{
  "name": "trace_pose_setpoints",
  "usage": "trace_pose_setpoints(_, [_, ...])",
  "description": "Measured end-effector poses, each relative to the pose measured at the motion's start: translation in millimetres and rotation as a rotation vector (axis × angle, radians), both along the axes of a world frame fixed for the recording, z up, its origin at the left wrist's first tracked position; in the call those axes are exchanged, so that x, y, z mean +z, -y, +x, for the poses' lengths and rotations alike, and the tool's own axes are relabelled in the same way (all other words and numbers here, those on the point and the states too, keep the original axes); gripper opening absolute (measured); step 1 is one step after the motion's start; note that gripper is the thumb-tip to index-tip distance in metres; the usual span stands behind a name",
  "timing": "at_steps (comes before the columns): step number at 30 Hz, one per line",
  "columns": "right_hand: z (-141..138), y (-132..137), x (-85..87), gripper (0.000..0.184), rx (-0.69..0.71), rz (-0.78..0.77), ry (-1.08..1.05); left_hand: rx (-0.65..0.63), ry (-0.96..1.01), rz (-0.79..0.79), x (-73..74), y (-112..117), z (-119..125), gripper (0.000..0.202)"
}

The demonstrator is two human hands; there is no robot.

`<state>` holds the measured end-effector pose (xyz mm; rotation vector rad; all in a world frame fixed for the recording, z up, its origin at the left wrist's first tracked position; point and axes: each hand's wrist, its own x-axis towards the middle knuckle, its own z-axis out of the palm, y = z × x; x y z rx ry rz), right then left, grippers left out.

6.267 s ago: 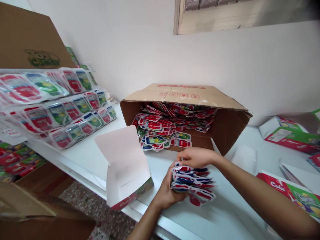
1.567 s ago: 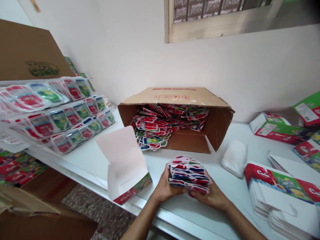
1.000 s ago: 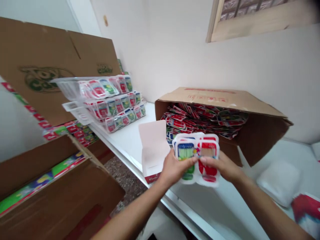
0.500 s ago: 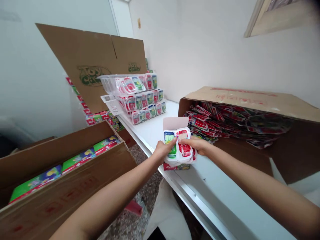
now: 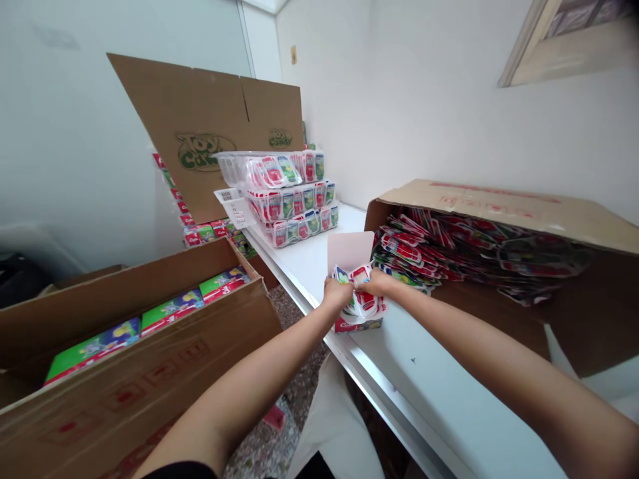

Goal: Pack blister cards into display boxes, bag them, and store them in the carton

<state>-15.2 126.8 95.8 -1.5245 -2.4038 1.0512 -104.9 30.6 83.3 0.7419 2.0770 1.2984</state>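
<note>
My left hand [image 5: 338,293] and my right hand [image 5: 378,284] are closed on a bunch of red, green and white candy packets [image 5: 368,303], one on either side. The bunch sits at the mouth of a small red and green display box [image 5: 360,325], whose pale lid flap [image 5: 349,247] stands up behind it. How deep the packets sit in the box is hidden by my hands. Just right of my right hand, a large carton [image 5: 469,193] lies open on its side, with a heap of loose packets [image 5: 424,246] spilling toward its mouth.
Stacked clear plastic trays [image 5: 294,226] full of packets stand farther back on the white table [image 5: 449,399]. A carton [image 5: 164,352] at the left holds a row of green and red boxes [image 5: 172,311]. Behind, a cardboard flap [image 5: 210,106] rises upright.
The flat stack of packets has been pressed down toward the small box and now looks bunched and bent. Both hands have closed farther around it. The view has shifted slightly.
</note>
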Motion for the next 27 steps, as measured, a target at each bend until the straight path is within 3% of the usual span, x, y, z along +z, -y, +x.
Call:
trace_pose_setpoints(3, [-5.8, 5.2, -6.3, 0.038, 0.045, 0.151, 0.070, -0.062, -0.232, 0.119, 0.9, 7.5, -2.4, 0.075])
trace_pose_setpoints(8, [-9.8, 20.4, -26.1, 0.043, 0.115, 0.383, 0.142, -0.169, -0.433, 0.264, -14.5, 19.1, -17.6, 0.064])
trace_pose_setpoints(14, [-12.4, 31.9, -38.4, 0.046, 0.186, 0.626, 0.192, -0.002, -0.350, 0.301, -52.9, 12.4, -36.6, 0.056])
trace_pose_setpoints(17, [-11.8, 31.2, -33.9, 0.044, 0.243, 0.700, 0.185, 0.069, -0.241, 0.317, -60.1, 1.0, -52.9, 0.058])
trace_pose_setpoints(20, [-8.3, 31.4, -27.7, 0.054, 0.294, 0.725, 0.170, 0.048, -0.130, 0.343, -59.1, -12.3, -61.8, 0.050])
trace_pose_setpoints(23, [4.2, 35.0, -25.6, 0.060, 0.415, 0.708, 0.155, 0.009, -0.047, 0.375, -59.4, -12.4, -46.9, 0.043])
trace_pose_setpoints(27, [46.2, 38.6, -26.0, 0.057, 0.615, 0.604, 0.141, -0.024, 0.019, 0.418, -72.3, 30.5, -3.4, 0.048])
